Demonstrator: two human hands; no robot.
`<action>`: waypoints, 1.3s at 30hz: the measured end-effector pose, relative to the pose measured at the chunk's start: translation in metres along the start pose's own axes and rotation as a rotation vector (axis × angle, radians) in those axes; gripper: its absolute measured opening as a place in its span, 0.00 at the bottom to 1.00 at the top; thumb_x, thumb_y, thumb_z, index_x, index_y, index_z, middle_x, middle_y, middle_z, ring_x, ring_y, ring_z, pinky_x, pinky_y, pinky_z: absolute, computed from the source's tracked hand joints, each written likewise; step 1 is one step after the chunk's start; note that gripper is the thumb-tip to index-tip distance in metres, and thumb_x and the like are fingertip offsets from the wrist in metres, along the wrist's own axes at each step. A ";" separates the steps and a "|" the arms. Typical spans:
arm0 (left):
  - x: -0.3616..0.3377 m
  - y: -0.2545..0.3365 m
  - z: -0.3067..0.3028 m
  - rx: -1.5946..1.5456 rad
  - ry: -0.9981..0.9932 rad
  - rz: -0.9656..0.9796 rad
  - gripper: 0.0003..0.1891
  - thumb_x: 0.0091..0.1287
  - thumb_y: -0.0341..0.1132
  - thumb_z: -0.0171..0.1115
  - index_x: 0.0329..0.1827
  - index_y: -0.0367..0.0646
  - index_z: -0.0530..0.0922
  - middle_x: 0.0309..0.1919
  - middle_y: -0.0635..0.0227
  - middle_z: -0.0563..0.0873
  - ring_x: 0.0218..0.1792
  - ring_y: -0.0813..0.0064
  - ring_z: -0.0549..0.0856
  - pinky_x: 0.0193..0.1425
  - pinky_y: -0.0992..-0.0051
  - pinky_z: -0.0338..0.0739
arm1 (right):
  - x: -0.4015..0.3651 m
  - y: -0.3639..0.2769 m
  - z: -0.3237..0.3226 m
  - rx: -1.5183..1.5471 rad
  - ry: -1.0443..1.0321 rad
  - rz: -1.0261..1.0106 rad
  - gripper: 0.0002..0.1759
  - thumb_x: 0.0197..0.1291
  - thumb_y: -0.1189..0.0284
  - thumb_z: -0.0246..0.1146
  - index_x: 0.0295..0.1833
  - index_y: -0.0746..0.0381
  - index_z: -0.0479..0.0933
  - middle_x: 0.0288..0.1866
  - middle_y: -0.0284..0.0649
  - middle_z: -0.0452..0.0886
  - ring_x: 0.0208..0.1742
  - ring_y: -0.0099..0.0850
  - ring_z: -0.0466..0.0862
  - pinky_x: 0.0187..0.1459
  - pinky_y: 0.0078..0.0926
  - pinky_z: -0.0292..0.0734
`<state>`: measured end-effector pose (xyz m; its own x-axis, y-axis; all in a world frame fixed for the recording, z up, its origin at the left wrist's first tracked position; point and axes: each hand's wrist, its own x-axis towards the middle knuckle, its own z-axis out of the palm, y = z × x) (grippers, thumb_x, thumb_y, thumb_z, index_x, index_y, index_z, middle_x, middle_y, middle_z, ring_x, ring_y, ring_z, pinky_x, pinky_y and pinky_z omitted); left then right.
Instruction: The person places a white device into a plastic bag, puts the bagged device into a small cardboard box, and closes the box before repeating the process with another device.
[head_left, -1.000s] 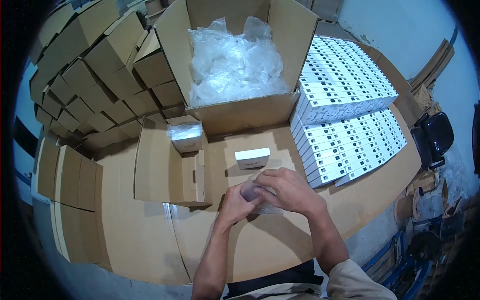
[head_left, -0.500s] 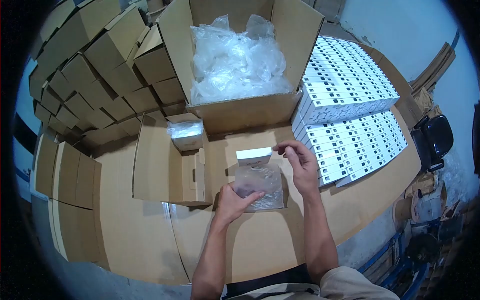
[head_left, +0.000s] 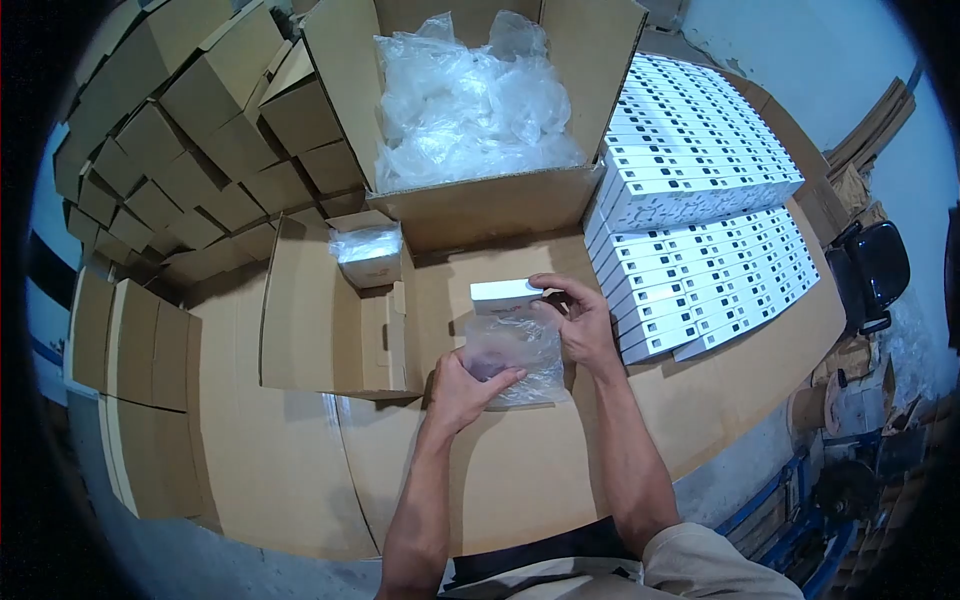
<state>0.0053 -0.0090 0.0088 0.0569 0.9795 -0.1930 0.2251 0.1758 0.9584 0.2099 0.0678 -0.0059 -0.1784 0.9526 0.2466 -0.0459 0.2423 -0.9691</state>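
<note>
A small white box (head_left: 504, 293) pokes out of the top of a clear plastic bag (head_left: 530, 365), its lower part inside the bag. My left hand (head_left: 466, 392) grips the lower left of the bag, thumb across its front. My right hand (head_left: 578, 320) is closed at the upper right, with the fingertips on the box's right end and the thumb near the bag's mouth. Just to the left, an open carton (head_left: 325, 340) holds a plastic-wrapped white box (head_left: 369, 257) at its back.
A large carton (head_left: 490, 205) full of clear bags (head_left: 470, 110) stands behind my hands. Stacked white boxes (head_left: 690, 190) fill the right side. Brown cartons (head_left: 170, 150) are piled at the back left, and more (head_left: 145, 390) stand at the left edge.
My right hand has moved left and closed from beside the box onto its right end. The left hand still holds the bag.
</note>
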 end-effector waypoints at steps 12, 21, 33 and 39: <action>0.002 -0.003 -0.002 -0.031 -0.002 -0.020 0.20 0.56 0.40 0.85 0.47 0.39 0.90 0.40 0.66 0.94 0.41 0.77 0.90 0.51 0.72 0.84 | -0.006 -0.005 0.010 0.247 0.369 -0.050 0.20 0.66 0.86 0.69 0.60 0.66 0.74 0.52 0.41 0.82 0.55 0.28 0.85 0.53 0.24 0.87; 0.008 -0.007 -0.011 -0.092 -0.054 -0.015 0.22 0.58 0.33 0.83 0.54 0.36 0.85 0.44 0.64 0.92 0.45 0.75 0.88 0.54 0.70 0.83 | -0.011 -0.005 0.011 0.454 0.351 -0.057 0.17 0.67 0.82 0.71 0.57 0.66 0.73 0.52 0.42 0.83 0.54 0.27 0.85 0.56 0.24 0.83; 0.006 -0.006 -0.012 -0.035 -0.007 -0.054 0.23 0.58 0.37 0.84 0.52 0.35 0.87 0.44 0.63 0.93 0.45 0.75 0.90 0.55 0.71 0.84 | -0.012 -0.014 0.005 0.309 0.260 -0.082 0.14 0.68 0.81 0.68 0.55 0.66 0.73 0.53 0.43 0.83 0.55 0.27 0.84 0.58 0.28 0.80; 0.008 -0.008 -0.010 -0.028 -0.025 -0.023 0.24 0.58 0.37 0.85 0.53 0.34 0.87 0.45 0.61 0.93 0.47 0.73 0.90 0.55 0.70 0.85 | -0.013 -0.014 0.001 0.327 0.213 -0.075 0.15 0.68 0.81 0.68 0.56 0.66 0.73 0.52 0.42 0.82 0.55 0.27 0.83 0.58 0.27 0.79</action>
<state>-0.0058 -0.0018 0.0015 0.0759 0.9725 -0.2202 0.1993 0.2016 0.9590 0.2124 0.0515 0.0041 0.0435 0.9595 0.2783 -0.3674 0.2744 -0.8887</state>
